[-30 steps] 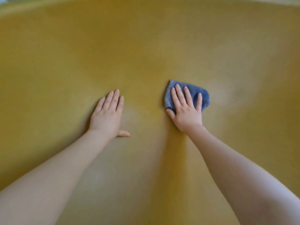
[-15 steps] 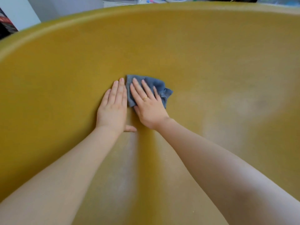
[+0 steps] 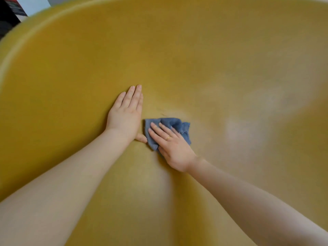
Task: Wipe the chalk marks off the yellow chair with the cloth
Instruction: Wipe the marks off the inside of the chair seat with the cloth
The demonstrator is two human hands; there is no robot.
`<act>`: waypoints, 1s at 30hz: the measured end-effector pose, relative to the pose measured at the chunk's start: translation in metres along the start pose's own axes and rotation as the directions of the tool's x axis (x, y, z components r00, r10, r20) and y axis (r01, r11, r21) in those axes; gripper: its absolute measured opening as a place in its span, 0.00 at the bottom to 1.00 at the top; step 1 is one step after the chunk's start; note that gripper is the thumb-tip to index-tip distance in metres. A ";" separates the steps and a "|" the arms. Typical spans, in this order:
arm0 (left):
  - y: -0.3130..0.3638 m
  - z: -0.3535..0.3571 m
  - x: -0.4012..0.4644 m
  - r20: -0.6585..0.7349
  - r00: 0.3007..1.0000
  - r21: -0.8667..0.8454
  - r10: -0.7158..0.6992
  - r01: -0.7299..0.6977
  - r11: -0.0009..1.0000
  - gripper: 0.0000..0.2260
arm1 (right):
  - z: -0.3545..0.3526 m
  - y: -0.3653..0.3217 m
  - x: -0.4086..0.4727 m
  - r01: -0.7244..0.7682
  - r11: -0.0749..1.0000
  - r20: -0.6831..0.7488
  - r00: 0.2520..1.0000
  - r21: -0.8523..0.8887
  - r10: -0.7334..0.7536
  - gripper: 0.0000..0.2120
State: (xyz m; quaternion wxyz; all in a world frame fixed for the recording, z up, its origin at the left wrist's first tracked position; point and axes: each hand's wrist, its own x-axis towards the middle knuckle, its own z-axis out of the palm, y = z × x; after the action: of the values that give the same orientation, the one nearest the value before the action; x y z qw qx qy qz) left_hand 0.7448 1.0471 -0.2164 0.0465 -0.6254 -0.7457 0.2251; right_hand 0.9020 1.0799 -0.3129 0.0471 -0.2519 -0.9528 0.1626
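1. Nearest me, both forearms reach forward over the yellow chair (image 3: 195,59); its surface fills almost the whole head view.
2. Right hand (image 3: 173,146): fingers straight, pressing the blue cloth (image 3: 174,124) flat against the chair. No closed grip on it; the cloth lies bunched under the fingers, just right of the left thumb.
3. Left hand (image 3: 126,113): flat and open on the chair, holding nothing, apparently bracing.
4. A short faint mark (image 3: 162,113) sits just beyond the cloth, so not yet wiped.
5. Farther right, pale hazy patches (image 3: 236,128) could be chalk residue or glare; I cannot tell.
6. Judgement: wiping under way, not finished.
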 end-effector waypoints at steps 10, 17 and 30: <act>0.000 0.006 0.005 -0.016 1.000 0.040 0.014 -0.013 0.999 0.60 | -0.022 0.053 0.037 -0.047 0.924 -0.058 0.998 -0.380 0.027 0.28; 0.003 0.005 0.007 0.011 1.000 0.052 -0.006 0.006 0.999 0.60 | -0.060 0.072 0.066 -0.335 0.851 -0.236 0.937 -0.405 0.256 0.29; -0.021 -0.025 0.053 -0.273 0.962 0.061 -0.019 0.037 0.997 0.56 | -0.045 0.055 0.051 -0.092 0.959 -0.059 0.995 -0.267 0.079 0.32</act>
State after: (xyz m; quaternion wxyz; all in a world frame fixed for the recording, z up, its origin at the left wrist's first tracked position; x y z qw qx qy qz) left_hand 0.7234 1.1023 -0.1967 0.1722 -0.6381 -0.7331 0.1605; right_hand 0.8907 1.1635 -0.2890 0.0280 -0.3008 -0.9529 0.0274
